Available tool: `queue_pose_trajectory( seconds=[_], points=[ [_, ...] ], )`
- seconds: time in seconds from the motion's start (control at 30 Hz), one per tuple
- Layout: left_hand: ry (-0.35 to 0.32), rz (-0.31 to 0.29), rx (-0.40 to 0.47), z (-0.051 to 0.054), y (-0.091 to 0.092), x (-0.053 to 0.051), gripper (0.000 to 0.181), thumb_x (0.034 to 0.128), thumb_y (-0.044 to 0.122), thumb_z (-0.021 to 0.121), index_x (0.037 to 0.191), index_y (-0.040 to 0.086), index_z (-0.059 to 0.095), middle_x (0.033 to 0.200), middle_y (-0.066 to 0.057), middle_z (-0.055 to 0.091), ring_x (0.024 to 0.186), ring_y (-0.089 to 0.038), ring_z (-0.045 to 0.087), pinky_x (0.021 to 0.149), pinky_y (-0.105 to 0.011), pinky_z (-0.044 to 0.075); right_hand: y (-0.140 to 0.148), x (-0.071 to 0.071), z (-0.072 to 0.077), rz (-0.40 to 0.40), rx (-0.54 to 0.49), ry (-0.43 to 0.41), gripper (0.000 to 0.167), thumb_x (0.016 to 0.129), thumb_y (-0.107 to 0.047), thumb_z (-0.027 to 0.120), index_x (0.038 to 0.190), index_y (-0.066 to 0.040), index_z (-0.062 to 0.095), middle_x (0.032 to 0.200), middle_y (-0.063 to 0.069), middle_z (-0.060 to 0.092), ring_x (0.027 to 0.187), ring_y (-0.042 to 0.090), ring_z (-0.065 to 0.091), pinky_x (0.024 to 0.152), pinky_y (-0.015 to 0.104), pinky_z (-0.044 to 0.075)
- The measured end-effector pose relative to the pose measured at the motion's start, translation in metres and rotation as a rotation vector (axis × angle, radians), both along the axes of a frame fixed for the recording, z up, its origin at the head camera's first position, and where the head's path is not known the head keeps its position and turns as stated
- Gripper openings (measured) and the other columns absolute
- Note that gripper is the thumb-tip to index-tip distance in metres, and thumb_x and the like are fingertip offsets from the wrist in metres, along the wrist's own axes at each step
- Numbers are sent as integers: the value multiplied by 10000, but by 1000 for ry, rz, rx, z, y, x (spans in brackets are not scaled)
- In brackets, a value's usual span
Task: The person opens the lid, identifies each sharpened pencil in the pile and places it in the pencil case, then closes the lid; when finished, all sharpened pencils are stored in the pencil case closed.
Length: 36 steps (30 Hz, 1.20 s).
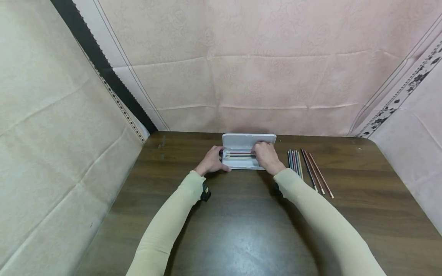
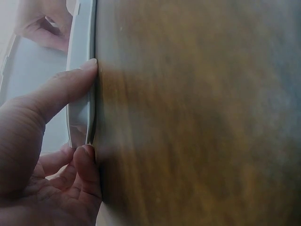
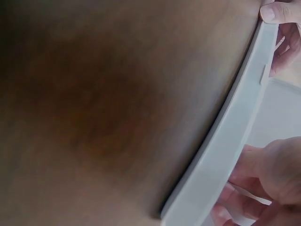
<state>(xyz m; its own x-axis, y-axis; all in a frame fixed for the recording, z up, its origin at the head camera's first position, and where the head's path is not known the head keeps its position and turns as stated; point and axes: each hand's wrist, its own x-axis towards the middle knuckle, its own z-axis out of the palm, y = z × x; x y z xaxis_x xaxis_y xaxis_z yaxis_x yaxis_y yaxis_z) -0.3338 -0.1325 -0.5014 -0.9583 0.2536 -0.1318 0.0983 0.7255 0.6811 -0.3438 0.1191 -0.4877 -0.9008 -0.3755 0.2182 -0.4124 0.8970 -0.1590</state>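
Left hand (image 1: 212, 160) grips the case (image 1: 243, 163); whether the right hand (image 1: 267, 155) holds anything, I cannot tell; nearer it, rightward, pencils (image 1: 308, 168) lie roughly fore-and-aft

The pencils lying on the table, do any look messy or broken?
I see none broken, though their tips are too small to check. Three pencils look a bit askew: they slant and spread apart, while the bunch nearer the box lies close together.
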Motion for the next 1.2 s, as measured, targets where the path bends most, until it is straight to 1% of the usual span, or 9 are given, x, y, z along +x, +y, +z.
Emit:
queue_pose_trajectory(
  seconds=[0.1, 0.2, 0.3, 0.5, 0.77, 0.9, 1.0, 1.13, 1.2],
  points=[
    [-5, 2, 2, 1, 1, -1, 978, 824, 222, 967, 1631, 51, 442, 1531, -161, 501, 1257, -313, 593, 1100, -446, 536, 1, 0, 1, 15, -1, 10, 276, 1003, 98, 627, 1006, -24, 875, 901, 124, 821, 762, 232, 675, 742, 426, 576],
    [-7, 0, 0, 1, 2, -1, 979, 824, 223, 967, 1633, 53, 442, 1536, -164, 499, 1260, -316, 597, 1102, -451, 538, 2, 0, 1, 19, -16, -1, 277, 1015, 96, 616, 977, -9, 869, 796, 112, 781, 672, 207, 551, 663, 368, 486],
    [-6, -5, -1, 2, 2, -1, 982, 825, 226, 968, 1634, 52, 440, 1538, -168, 498, 1260, -319, 602, 1096, -452, 541, 4, 0, 1, 15, -39, -15, 239, 1028, 66, 637, 976, 3, 862, 811, 122, 785, 660, 193, 547, 655, 342, 478],
    [6, -23, -4, 0, 1, -1, 989, 826, 238, 968, 1636, 43, 435, 1545, -173, 499, 1263, -327, 608, 1092, -449, 546, 12, 6, 6, 22, -99, -29, 180, 1023, 24, 672, 937, 3, 828, 829, 128, 770, 678, 205, 553, 661, 374, 502],
    [10, -29, 5, 0, 0, 0, 1003, 814, 238, 975, 1634, 32, 435, 1554, -181, 495, 1282, -341, 617, 1095, -448, 552, 27, 21, 20, 22, -206, -36, 160, 981, 43, 699, 834, 5, 752, 694, 87, 634, 640, 196, 471, 599, 345, 413],
    [10, -22, 13, 2, 0, 1, 999, 808, 229, 977, 1628, 29, 443, 1550, -182, 498, 1279, -344, 611, 1099, -455, 549, 37, 31, 27, 4, -237, -63, 107, 990, 24, 705, 989, 37, 811, 797, 136, 732, 650, 203, 551, 597, 321, 455],
    [11, -17, 11, 2, 0, 0, 998, 807, 231, 978, 1627, 31, 446, 1545, -179, 503, 1271, -335, 609, 1095, -453, 549, 44, 39, 30, -7, -243, -64, 172, 991, 28, 678, 1094, 61, 811, 923, 198, 789, 680, 219, 579, 621, 347, 489],
    [12, -16, -1, 1, -1, -2, 998, 813, 244, 976, 1630, 34, 443, 1541, -178, 505, 1261, -325, 609, 1088, -446, 550, 55, 48, 32, -34, -263, -56, 229, 975, 34, 667, 1157, 85, 795, 978, 232, 805, 689, 234, 596, 640, 397, 521],
    [8, -16, -2, 1, -1, -2, 997, 815, 245, 975, 1631, 36, 442, 1546, -179, 501, 1266, -329, 606, 1092, -450, 549, 60, 53, 33, -57, -274, -57, 230, 973, 18, 685, 1165, 82, 794, 1010, 241, 815, 733, 265, 678, 679, 439, 573]
  ],
)
